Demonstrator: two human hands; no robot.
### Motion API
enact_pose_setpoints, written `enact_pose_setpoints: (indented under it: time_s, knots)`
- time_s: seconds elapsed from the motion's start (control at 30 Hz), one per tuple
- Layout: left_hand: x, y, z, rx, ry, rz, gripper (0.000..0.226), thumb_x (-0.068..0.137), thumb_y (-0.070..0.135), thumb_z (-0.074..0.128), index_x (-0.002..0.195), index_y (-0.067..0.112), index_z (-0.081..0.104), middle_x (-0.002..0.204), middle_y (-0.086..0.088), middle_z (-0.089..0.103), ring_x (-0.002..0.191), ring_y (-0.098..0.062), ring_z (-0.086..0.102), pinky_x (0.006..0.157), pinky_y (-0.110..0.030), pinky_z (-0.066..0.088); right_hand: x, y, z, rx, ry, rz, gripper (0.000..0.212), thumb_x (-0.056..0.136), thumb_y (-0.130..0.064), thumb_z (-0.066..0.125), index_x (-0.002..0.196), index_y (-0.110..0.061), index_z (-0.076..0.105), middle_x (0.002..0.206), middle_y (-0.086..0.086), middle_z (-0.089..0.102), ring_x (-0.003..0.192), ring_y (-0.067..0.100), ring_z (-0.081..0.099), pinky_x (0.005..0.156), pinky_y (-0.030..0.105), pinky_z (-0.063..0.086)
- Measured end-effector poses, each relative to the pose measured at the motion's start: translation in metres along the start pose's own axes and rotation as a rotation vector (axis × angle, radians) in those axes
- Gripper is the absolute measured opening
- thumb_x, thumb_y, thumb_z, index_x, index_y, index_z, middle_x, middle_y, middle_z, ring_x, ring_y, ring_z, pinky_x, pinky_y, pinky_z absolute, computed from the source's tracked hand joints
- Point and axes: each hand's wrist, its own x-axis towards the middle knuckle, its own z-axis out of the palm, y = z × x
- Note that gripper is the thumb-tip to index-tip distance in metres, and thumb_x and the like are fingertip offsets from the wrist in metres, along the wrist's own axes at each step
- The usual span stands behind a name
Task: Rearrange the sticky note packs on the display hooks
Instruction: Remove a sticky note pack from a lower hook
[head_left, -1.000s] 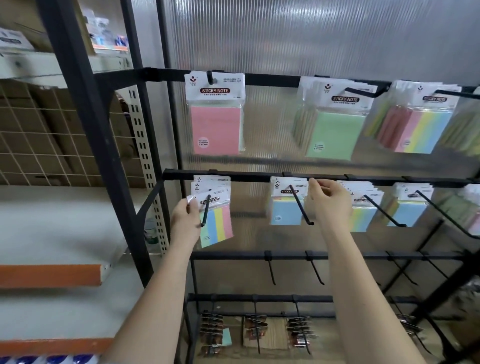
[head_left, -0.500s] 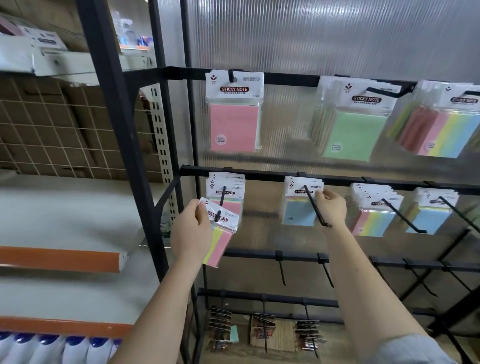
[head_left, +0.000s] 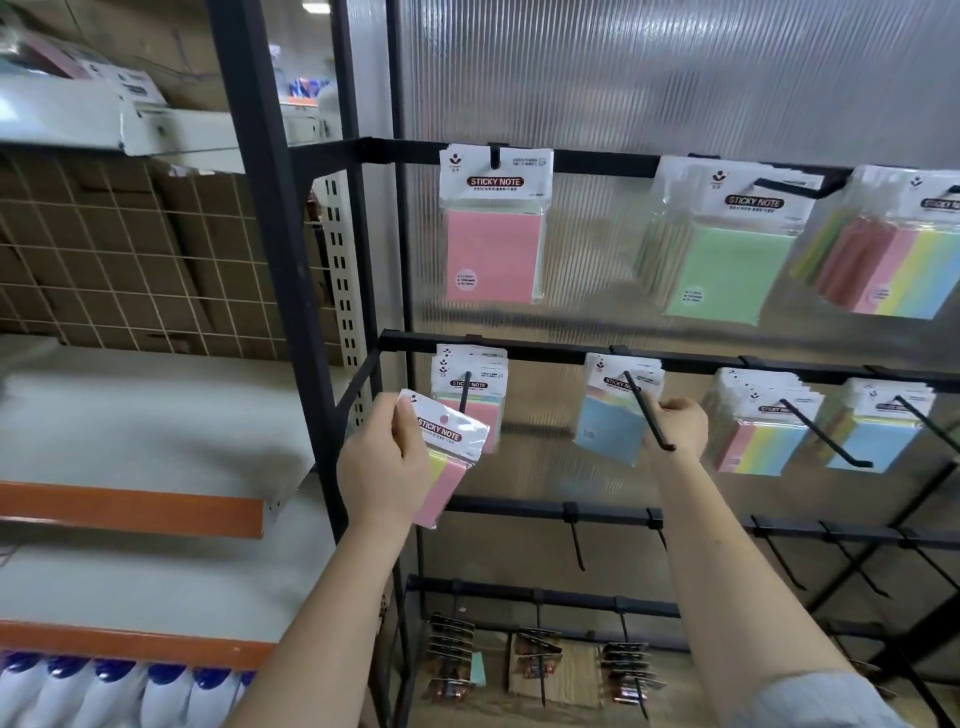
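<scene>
Head view: the left hand (head_left: 382, 457) pinches a pink-and-yellow sticky note pack (head_left: 448, 457) held tilted, off its hook (head_left: 464, 396), just in front of the remaining packs (head_left: 475, 364); the right hand (head_left: 678, 423) curls around the blue pack (head_left: 613, 421) beside the next hook (head_left: 649, 413)

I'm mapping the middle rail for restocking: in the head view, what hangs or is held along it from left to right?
Loose striped pack gripped by the left hand → striped packs on the first hook → blue pack → right hand at that hook → striped stack → blue stack.
</scene>
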Motion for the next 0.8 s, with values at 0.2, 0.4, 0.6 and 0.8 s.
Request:
enact_pose_setpoints:
  time_s: [0.2, 0.4, 0.6, 0.8]
  knots:
    - [0.008, 0.006, -0.005, -0.01, 0.006, -0.01, 0.033, 0.092, 0.049, 0.026, 0.082, 0.024, 0.045, 0.079, 0.001, 0.066, 0.068, -0.013, 0.063, 0.045, -0.02, 0.038, -0.007, 0.005, -0.001, 0.146, -0.096, -0.023, 0.039, 0.096, -0.024, 0.053, 0.057, -0.017, 0.049, 0.056, 0.0, 0.047, 0.054, 0.014, 0.041, 0.052, 0.028, 0.032]
    - [0.013, 0.01, -0.011, -0.025, -0.03, 0.042, 0.036, 0.093, 0.053, 0.025, 0.086, 0.025, 0.046, 0.081, 0.004, 0.066, 0.067, -0.009, 0.063, 0.045, -0.016, 0.036, -0.023, 0.011, -0.018, 0.104, -0.078, -0.083, 0.033, 0.097, -0.028, 0.049, 0.073, -0.008, 0.061, 0.059, 0.003, 0.042, 0.056, 0.012, 0.031, 0.051, 0.027, 0.023]
    - [0.02, 0.012, -0.016, -0.049, -0.096, 0.061, 0.037, 0.092, 0.05, 0.027, 0.084, 0.021, 0.048, 0.08, 0.01, 0.061, 0.066, -0.004, 0.061, 0.046, -0.015, 0.039, -0.051, 0.013, -0.037, 0.006, -0.009, -0.153, 0.034, 0.1, -0.029, 0.044, 0.072, -0.011, 0.051, 0.059, 0.001, 0.039, 0.057, 0.015, 0.031, 0.051, 0.028, 0.022]
    - [0.02, 0.014, -0.023, -0.067, -0.133, 0.057, 0.042, 0.088, 0.056, 0.021, 0.081, 0.021, 0.045, 0.074, 0.009, 0.058, 0.061, -0.005, 0.058, 0.044, -0.015, 0.034, -0.088, 0.013, -0.05, 0.031, 0.092, -0.137, 0.038, 0.1, -0.029, 0.043, 0.082, 0.001, 0.058, 0.061, 0.005, 0.041, 0.055, 0.014, 0.032, 0.05, 0.027, 0.025]
